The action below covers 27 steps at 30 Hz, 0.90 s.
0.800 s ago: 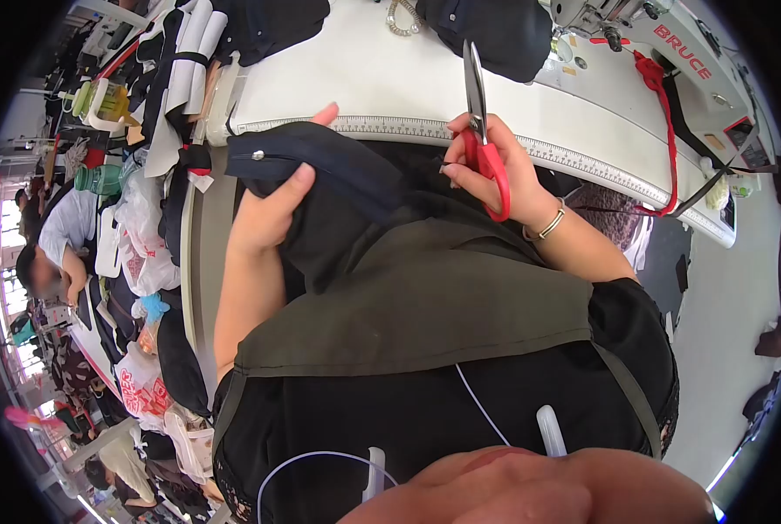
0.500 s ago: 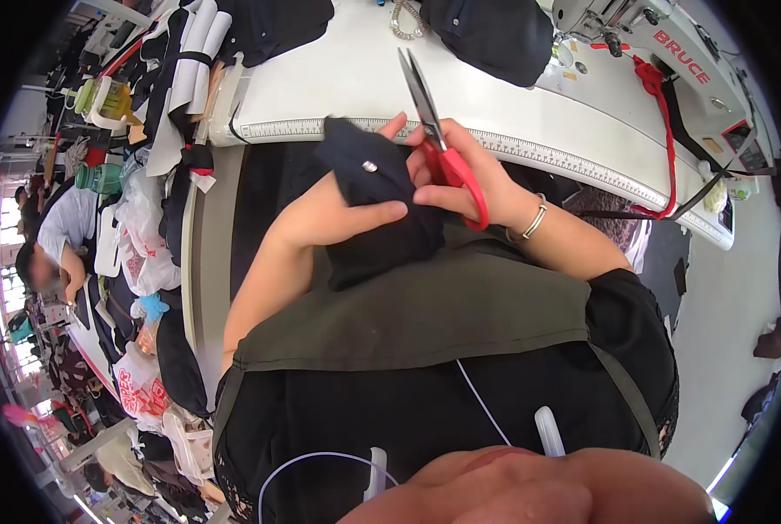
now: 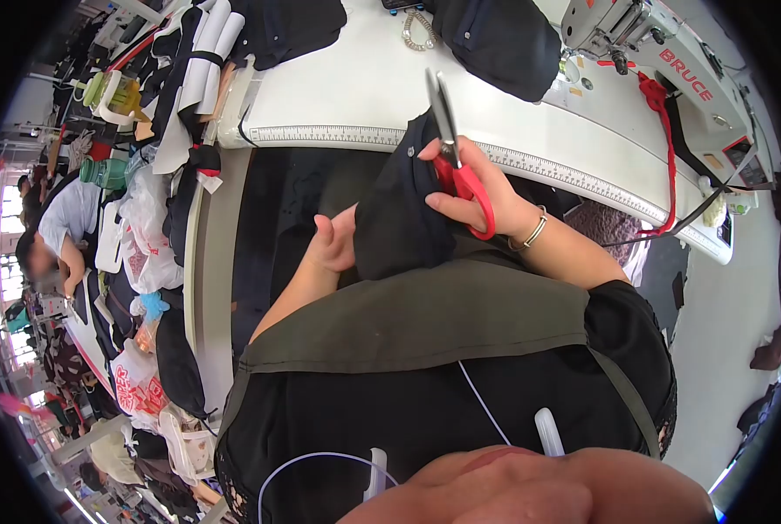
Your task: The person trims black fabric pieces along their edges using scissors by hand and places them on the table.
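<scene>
While the right hand (image 3: 488, 190) is gripping the scissors (image 3: 450, 150), dark cloth (image 3: 399, 214) is hanging against it at the tabletop's (image 3: 347, 83) near edge. Just off that edge, the left hand (image 3: 333, 243) is lying beside the cloth, thumb raised; its fingers are partly hidden, so whether it is gripping cannot be told. Good handling is depending on keeping the slightly parted blades turned off the cloth. A ruler (image 3: 338, 135) is edging the tabletop; a machine (image 3: 670, 65) is standing at its right, bags (image 3: 150, 231) and another person (image 3: 67, 218) are showing to its left.
</scene>
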Tool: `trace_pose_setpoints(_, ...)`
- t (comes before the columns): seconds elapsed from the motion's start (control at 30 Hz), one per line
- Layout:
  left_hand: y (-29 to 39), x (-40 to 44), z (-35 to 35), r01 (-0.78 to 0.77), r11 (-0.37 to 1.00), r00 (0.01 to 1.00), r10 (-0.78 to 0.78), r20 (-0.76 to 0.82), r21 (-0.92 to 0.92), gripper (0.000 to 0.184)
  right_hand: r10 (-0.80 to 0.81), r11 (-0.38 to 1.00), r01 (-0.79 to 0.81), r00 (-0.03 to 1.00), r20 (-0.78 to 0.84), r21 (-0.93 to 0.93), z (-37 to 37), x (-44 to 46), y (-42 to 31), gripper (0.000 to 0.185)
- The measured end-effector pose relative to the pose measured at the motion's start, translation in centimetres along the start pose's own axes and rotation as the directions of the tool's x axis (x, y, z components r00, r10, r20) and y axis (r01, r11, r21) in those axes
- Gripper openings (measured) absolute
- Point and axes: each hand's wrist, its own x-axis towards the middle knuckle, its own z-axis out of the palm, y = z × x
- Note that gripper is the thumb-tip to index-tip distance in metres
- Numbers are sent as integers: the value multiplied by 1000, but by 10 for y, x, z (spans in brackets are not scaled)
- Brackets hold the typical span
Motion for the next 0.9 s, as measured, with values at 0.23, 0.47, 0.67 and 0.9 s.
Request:
trace_pose_setpoints(0.23,15,32,3,238,971,971,-238,0,-17,107,-157,988,156,977,146,18,-4,-8,-1,47)
trace_pose_setpoints(0.47,34,55,26,131,989,991,-133,17,75,86,-167,973,172,985,42,-156,-8,-15,3,49)
trace_pose_setpoints(0.67,53,46,43,-192,981,975,191,-112,-1,61,-140,975,146,989,50,-169,-11,-8,1,50)
trace_pose_setpoints(0.9,42,59,88,-216,933,854,323,-408,288,40,-45,991,54,996,72,-120,5,-8,4,57)
